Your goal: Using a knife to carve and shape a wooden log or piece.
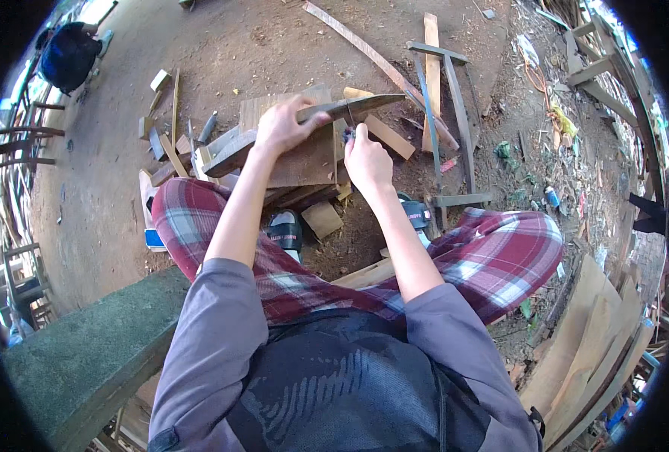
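Note:
A long, grey, tapered piece of wood (233, 154) lies slantwise over a brown wooden block (300, 162) in front of my legs. My left hand (283, 128) grips it near the middle, thumb stretched along its near side. Right of that, my right hand (368, 160) is closed around a small tool with a thin dark shaft (351, 113). This shaft stands up against the wood's near edge. Its exact kind cannot be made out, since my fingers hide most of the handle. A board offcut (389, 136) lies just beyond my right hand.
A wooden frame saw (458, 113) lies on the dirt at right, beside a long bark-edged strip (372, 56). Hand tools and offcuts (172, 154) crowd the left. A green bench (101, 354) stands at lower left; planks (583, 354) lean at lower right.

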### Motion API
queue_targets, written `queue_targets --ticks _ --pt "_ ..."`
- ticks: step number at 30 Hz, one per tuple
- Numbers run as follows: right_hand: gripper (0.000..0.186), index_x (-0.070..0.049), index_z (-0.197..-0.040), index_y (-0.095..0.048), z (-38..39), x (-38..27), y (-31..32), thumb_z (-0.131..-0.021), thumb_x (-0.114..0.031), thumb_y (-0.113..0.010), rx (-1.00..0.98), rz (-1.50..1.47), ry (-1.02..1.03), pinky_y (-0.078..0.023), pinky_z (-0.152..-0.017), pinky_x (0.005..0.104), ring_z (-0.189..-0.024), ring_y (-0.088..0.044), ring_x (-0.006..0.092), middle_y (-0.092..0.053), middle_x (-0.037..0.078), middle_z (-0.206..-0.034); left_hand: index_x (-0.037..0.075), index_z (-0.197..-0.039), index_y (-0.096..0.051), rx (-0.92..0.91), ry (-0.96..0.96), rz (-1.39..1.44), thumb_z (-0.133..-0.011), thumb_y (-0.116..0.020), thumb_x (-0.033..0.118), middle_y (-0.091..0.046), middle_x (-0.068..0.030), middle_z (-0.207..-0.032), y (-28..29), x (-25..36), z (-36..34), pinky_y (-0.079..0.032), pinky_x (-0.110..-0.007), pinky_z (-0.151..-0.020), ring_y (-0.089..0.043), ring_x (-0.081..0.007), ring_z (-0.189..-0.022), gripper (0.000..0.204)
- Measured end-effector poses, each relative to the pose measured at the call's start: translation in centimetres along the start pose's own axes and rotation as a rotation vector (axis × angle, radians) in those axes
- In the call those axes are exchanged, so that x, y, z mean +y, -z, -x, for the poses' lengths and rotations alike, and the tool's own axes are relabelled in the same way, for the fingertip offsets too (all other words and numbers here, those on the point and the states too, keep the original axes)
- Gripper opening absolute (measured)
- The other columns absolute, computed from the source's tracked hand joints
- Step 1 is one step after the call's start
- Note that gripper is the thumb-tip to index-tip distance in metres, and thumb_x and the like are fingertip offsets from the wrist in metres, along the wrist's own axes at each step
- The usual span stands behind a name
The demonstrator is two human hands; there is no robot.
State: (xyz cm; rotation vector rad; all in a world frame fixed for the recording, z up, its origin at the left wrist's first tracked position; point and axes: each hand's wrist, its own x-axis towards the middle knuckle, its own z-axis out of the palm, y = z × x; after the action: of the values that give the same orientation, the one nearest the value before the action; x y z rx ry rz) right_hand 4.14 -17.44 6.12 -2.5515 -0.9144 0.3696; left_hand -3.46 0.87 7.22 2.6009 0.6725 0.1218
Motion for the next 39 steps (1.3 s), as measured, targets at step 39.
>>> queue_targets --ticks 39 --pt "0.022 -0.005 -0.106 -0.046 -3.1 -0.1 0.4 -0.097 -0.025 -0.047 -0.070 0.030 0.061 -0.055 -0.061 0.0527 -0.068 -0.068 0.0426 -0.066 0.023 -0.072 0.016 -0.114 -0.070 -0.303 -0.002 -0.091 -0.069 -0.075 0.051 -0.071 -0.0181 -0.099 -0.3 -2.0 -2.9 -0.053 -0.042 -0.085 -0.067 -0.0345 -0.093 0.057"
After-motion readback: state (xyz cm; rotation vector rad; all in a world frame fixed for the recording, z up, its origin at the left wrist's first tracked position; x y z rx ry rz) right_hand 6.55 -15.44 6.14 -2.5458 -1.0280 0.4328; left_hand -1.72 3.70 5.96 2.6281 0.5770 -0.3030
